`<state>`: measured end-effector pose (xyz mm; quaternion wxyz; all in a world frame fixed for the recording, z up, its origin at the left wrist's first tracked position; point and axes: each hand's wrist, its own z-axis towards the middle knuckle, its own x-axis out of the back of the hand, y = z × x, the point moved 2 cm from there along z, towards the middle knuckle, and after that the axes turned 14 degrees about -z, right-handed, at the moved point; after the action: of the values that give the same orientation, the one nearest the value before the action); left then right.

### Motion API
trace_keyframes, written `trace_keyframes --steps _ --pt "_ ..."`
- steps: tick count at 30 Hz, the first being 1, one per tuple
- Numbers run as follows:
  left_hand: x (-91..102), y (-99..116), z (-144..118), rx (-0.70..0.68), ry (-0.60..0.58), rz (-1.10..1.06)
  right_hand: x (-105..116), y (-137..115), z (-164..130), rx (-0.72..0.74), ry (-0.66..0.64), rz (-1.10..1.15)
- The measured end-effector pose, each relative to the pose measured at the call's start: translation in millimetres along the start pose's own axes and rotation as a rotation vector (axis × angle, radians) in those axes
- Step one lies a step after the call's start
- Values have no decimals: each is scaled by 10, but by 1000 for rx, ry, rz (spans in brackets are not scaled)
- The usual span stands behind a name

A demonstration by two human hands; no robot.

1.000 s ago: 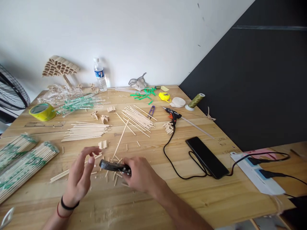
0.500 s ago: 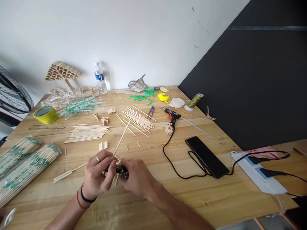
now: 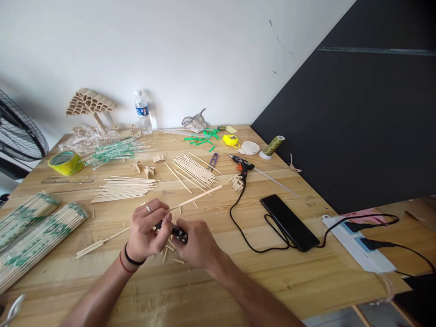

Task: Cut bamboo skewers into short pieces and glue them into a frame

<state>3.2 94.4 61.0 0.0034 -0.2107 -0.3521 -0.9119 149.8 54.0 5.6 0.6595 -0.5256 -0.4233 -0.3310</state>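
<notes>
My right hand [image 3: 197, 245] grips a small black cutter [image 3: 175, 230] just above the wooden table [image 3: 306, 281]. My left hand [image 3: 146, 231], with a ring and wrist bands, pinches one long thin wooden stick [image 3: 199, 197] at the cutter's jaws. The stick points away to the right, nearly flat over the table. Short cut stick pieces [image 3: 170, 254] lie scattered under and around both hands.
Piles of loose sticks [image 3: 124, 187] [image 3: 194, 167] lie beyond my hands, wrapped stick bundles [image 3: 34, 238] at left. A glue gun [image 3: 242, 164], its cable, a black phone [image 3: 289, 222] and a power strip [image 3: 361, 247] sit to the right. Yellow tape [image 3: 64, 162] and a water bottle [image 3: 143, 112] stand at the back.
My left hand closed in from open beside the cutter and took hold of the long stick. The stick swung from pointing away to pointing right.
</notes>
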Motion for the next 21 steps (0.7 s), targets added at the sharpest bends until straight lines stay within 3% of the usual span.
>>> trace_keyframes --steps 8,12,15,18,21 --pt "34 -144 -165 136 0 -67 -21 117 73 37 2 -33" --pt "163 -368 -285 348 124 -304 -5 188 85 41 23 2" --pt "267 -427 -354 427 194 -369 24 205 75 34 60 57" --pt "270 -312 -413 449 109 -373 78 171 55 39 104 164" --pt "156 -109 -481 440 -62 -365 133 118 38 28 130 523"
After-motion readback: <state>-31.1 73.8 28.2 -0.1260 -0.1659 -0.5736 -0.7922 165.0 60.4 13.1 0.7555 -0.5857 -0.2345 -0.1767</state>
